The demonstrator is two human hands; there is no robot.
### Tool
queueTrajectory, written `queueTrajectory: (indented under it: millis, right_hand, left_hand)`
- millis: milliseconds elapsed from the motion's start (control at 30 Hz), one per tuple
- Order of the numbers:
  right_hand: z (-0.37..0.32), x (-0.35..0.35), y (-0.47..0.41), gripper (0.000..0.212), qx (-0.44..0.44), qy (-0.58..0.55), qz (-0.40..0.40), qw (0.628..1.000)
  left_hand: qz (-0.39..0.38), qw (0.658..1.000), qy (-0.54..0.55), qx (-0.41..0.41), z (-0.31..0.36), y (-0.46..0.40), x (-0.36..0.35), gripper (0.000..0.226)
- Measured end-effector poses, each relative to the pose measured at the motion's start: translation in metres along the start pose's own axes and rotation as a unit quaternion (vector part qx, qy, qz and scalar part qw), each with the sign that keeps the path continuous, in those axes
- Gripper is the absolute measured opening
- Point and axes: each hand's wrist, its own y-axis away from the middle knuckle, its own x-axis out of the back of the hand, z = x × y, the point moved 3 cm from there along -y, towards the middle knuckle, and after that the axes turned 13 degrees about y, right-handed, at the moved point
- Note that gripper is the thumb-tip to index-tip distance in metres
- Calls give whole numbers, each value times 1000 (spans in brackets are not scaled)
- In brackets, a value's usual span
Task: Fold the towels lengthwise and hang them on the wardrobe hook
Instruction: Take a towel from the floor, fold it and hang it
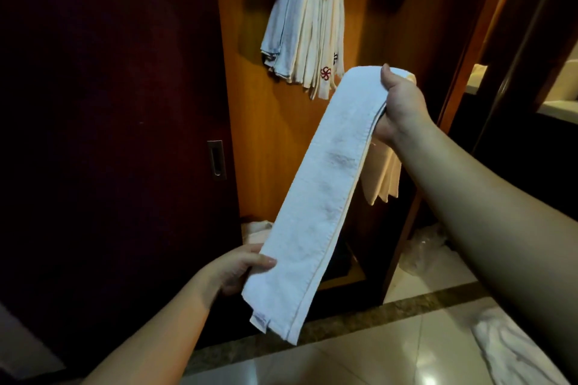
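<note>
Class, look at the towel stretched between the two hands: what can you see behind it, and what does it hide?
Behind the towel stand the open wardrobe and the hung towels, whose lower tips it covers. More cloth hangs behind its upper part. The wardrobe floor is mostly hidden.

the long towel (325, 184) is soft white cloth with a fuzzy, bumpy face and a stitched edge. the hanging towels (300, 28) are the same matt cloth, some white, some creamy. the wardrobe wall (266, 134) is smooth orange-brown wood with a soft shine. the door handle (216, 159) is shiny metal. the floor (391, 353) is glossy, smooth tile. the bag (422, 247) is thin, crinkly clear plastic.
</note>
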Motion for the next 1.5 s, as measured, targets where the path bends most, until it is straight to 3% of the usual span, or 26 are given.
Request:
queueTrajectory:
  millis: [67,167,267,367,433,567,733,867,933,1000,1067,1133,1267,1367,1500]
  right_hand:
    - [3,5,-5,42,-4,-2,17,1000]
    - [7,8,-8,42,-10,-17,35,999]
    - [6,8,-11,45,-2,-21,43,999]
    - [2,2,-13,46,19,14,39,999]
    - [2,-3,-15,43,31,71,44,996]
    - [6,-17,-22,43,46,159,32,986]
    - [6,-29,-30,44,65,211,24,975]
    - [4,-45,-36,54,104,297,18,949]
    - [2,-55,-34,52,136,382,21,914]
    - [1,-65,-34,52,170,461,19,871]
    - [0,-74,-34,57,193,520,23,832]
    - [-1,-83,-35,61,206,568,25,797]
    - [-2,-98,-45,54,213,634,20,743]
    - [-11,-101,-51,56,206,638,21,742]
    - [-34,-99,-54,61,227,605,21,763]
  left_hand:
    - [13,998,57,-13,-6,3,12,63]
    - [24,984,171,-51,-12,10,26,79]
    - [80,948,287,-111,-9,11,39,84]
    - [156,907,356,-162,-2,7,44,53]
    - [189,893,376,-161,-1,0,47,44]
    - [282,913,277,-104,-1,-15,48,21]
    - [320,938,118,-55,9,-33,41,23]
    - [382,924,-10,-4,16,-51,54,22]
    - [431,898,-67,-55,28,-56,52,28]
    - [455,871,-66,-174,47,-52,30,28]
    - [385,883,-4,-268,67,-47,-7,30]
    - [260,912,22,-317,84,-39,-56,44]
    - [85,943,-15,-321,98,-39,-126,66]
    - [62,958,-62,-271,95,-55,-145,91]
    - [156,944,-151,-248,100,-76,-157,115]
